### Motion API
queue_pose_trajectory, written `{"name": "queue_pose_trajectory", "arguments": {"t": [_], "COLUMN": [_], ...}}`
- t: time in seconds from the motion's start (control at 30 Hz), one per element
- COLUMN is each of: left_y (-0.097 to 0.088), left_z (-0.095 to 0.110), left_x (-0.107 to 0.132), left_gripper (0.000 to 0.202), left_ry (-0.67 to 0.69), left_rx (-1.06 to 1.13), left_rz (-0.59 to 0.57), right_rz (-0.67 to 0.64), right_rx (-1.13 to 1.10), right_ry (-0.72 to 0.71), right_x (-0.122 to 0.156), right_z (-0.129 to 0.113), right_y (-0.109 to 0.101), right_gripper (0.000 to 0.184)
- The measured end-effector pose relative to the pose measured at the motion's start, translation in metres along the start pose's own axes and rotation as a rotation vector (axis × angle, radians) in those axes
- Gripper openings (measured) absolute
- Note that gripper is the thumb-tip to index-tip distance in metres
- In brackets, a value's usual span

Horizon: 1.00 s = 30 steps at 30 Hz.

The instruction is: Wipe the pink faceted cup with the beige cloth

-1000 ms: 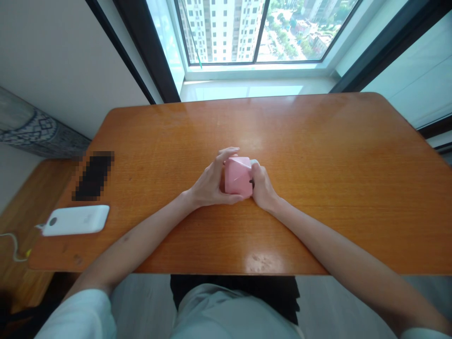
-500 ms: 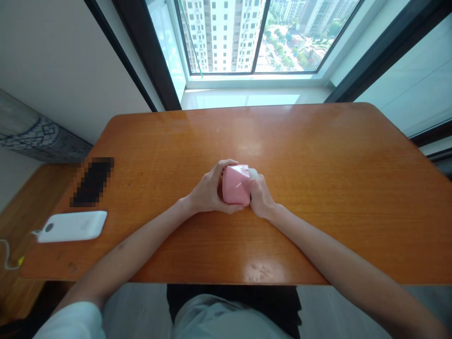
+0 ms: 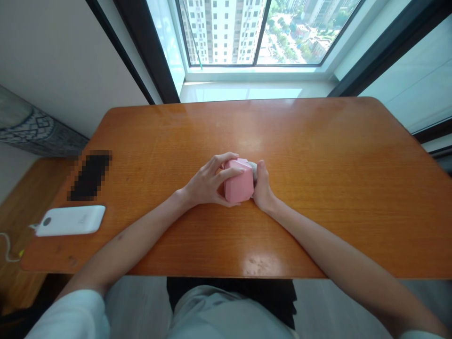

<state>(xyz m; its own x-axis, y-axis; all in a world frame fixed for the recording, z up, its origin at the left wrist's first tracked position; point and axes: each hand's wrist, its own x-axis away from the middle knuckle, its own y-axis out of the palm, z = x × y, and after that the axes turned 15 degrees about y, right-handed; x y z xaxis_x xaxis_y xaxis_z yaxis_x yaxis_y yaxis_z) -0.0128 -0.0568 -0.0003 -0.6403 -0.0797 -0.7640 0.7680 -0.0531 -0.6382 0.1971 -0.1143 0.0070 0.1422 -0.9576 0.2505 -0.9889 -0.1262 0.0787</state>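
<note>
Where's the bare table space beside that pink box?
Bare wood spans the table right of the right hand and along the window edge. Crowded: the pink box between that hand and the left hand, and the left-side white block and blurred dark object.

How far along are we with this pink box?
Done so far: both hands are on the pink box. In hand: the left hand wraps around its body, while the right hand presses against its end, beside a small white piece. Left: that small white piece sits against the box, not apart from it.
</note>
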Motion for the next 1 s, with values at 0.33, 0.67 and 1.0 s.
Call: {"name": "queue_pose_trajectory", "arguments": {"t": [0.33, 0.67, 1.0], "left_y": [0.002, 0.004, 0.008], "left_z": [0.005, 0.001, 0.004], "left_x": [-0.006, -0.001, -0.003], "left_gripper": [0.112, 0.139, 0.105], "left_ry": [-0.256, -0.198, 0.023], "left_rx": [0.383, 0.321, 0.004], "left_rz": [0.130, 0.029, 0.012], "right_rz": [0.084, 0.154, 0.054], "right_rx": [0.235, 0.110, -0.079], "right_ry": [-0.228, -0.018, 0.022], "right_x": [0.010, 0.007, -0.002], "right_z": [-0.009, -0.012, -0.008], "right_y": [0.000, 0.002, -0.002], "right_gripper": [0.082, 0.083, 0.090]}}
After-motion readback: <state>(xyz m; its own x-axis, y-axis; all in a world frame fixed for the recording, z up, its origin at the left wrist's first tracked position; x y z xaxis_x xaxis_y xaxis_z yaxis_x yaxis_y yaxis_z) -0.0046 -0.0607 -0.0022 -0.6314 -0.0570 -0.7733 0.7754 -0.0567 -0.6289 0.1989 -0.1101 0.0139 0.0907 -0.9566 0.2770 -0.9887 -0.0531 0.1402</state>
